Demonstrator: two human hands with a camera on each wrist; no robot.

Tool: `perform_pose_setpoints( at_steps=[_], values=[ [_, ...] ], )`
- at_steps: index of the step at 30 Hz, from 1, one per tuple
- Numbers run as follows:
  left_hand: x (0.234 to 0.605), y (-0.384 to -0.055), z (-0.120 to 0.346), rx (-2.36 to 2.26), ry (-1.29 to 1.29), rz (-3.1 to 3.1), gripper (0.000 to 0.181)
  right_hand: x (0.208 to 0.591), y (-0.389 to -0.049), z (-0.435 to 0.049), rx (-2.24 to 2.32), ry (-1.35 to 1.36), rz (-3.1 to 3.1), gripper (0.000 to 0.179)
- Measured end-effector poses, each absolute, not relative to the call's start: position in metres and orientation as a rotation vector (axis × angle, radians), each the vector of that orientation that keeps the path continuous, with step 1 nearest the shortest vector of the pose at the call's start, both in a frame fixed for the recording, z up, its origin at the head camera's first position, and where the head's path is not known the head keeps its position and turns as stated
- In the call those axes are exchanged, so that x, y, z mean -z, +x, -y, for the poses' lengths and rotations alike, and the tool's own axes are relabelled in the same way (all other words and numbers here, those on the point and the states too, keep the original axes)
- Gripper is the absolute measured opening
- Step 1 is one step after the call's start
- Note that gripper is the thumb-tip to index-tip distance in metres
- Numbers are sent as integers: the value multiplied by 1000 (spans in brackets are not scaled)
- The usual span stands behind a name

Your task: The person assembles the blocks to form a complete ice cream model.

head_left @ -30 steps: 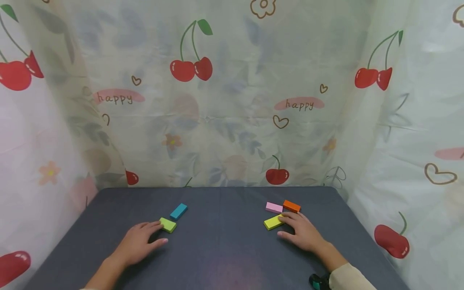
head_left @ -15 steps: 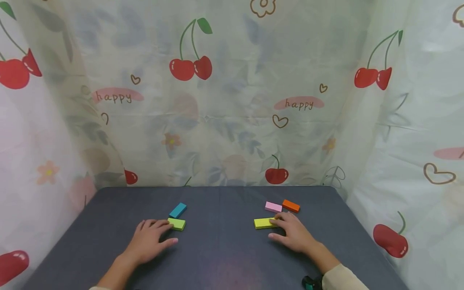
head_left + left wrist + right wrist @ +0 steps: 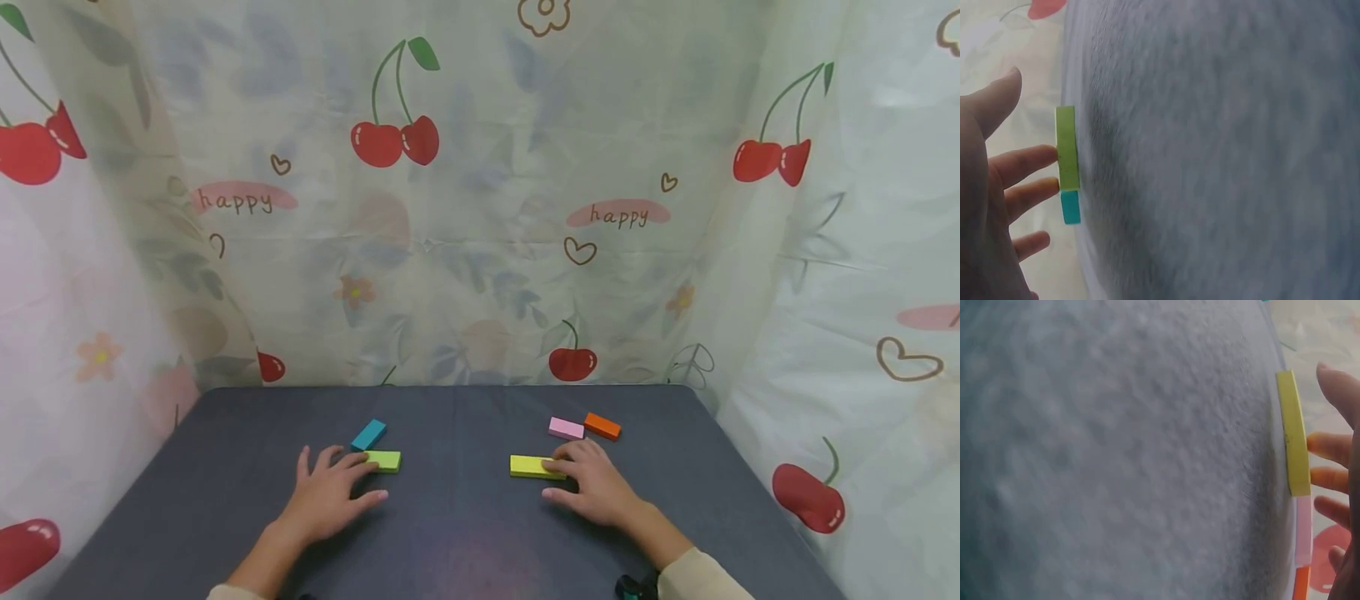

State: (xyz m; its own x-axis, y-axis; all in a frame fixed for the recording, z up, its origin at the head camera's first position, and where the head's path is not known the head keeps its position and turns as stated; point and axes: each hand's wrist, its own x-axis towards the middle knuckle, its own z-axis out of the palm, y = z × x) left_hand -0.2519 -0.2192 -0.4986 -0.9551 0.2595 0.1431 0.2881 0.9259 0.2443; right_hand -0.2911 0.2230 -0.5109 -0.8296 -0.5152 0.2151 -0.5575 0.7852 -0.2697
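Note:
Fingertips of my left hand (image 3: 326, 496) touch the top of a lime-green block (image 3: 384, 462) lying flat on the dark table; its thumb is held apart. Just behind that block lies a blue block (image 3: 369, 435), set at a slant. On the other side, my right hand (image 3: 596, 487) rests its fingertips on the right end of a yellow block (image 3: 528, 467), covering part of it. Both wrist views show straight fingers meeting the upper faces of the green block (image 3: 1067, 150) and the yellow block (image 3: 1294, 434), thumbs off them.
Behind the yellow block lie a pink block (image 3: 566, 428) and an orange block (image 3: 603, 427), close together. A dark table (image 3: 457, 533) carries everything, with a cherry-print curtain (image 3: 465, 208) around its back and sides. A black device (image 3: 633, 587) sits by the right cuff.
The left hand has slid the green block to the right, and the right hand has slid the yellow block left. Both blocks turned straighter. Blue, pink and orange blocks stayed put.

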Motion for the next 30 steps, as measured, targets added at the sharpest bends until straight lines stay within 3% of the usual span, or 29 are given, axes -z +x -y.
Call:
perform_pose_setpoints(
  at_steps=[30],
  values=[
    [501,-263,150,433,-491,3038,66,507,-274,-181,-402,1115,2802,57]
  ],
)
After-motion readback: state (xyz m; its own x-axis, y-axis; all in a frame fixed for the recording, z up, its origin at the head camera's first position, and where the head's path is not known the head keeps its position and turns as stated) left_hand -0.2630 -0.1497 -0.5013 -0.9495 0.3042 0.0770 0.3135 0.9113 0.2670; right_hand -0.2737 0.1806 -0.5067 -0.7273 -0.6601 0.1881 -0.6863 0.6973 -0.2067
